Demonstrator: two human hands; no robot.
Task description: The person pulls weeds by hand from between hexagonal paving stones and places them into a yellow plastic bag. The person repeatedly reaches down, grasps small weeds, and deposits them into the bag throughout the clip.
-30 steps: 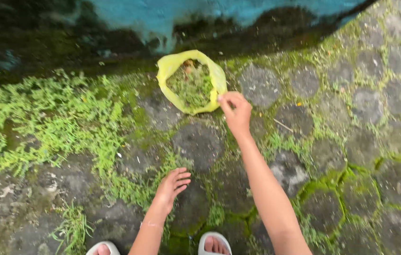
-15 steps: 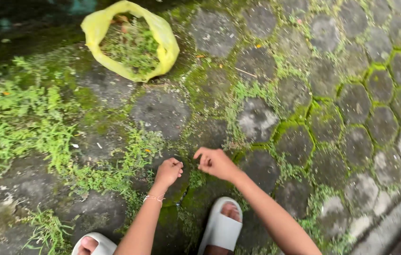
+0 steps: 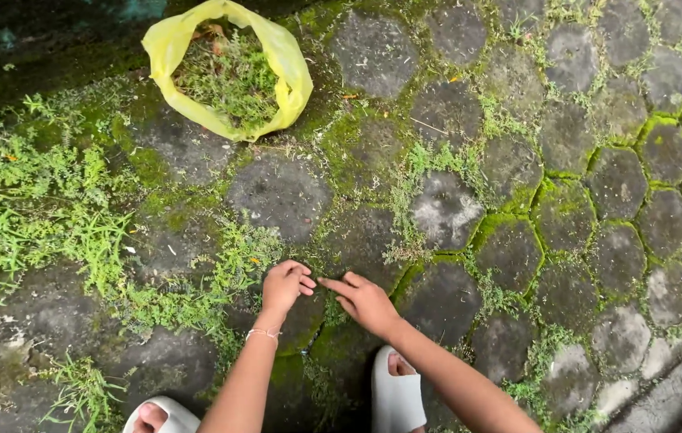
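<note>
My left hand [image 3: 283, 287] rests on the mossy paving with its fingers curled into a loose fist, right beside a clump of small weeds [image 3: 233, 261]. Just to its right, my right hand [image 3: 365, 301] lies low over a mossy joint, its fingers stretched toward the left hand, their tips almost touching it. I see nothing held in either hand. A yellow plastic bag [image 3: 289, 68] lies open at the top, with pulled weeds [image 3: 229, 76] inside it. A thin bracelet [image 3: 263, 333] circles my left wrist.
Hexagonal grey paving stones [image 3: 445, 208] with moss and grass in the joints cover the ground. Thick weeds [image 3: 28, 208] grow at the left. My feet in white slides [image 3: 395, 393] are at the bottom. A dark wet strip [image 3: 36, 40] runs along the top left.
My right hand came back from the yellow bag to the ground beside my left hand. The left hand closed from spread fingers into a fist. The view tilted down.
</note>
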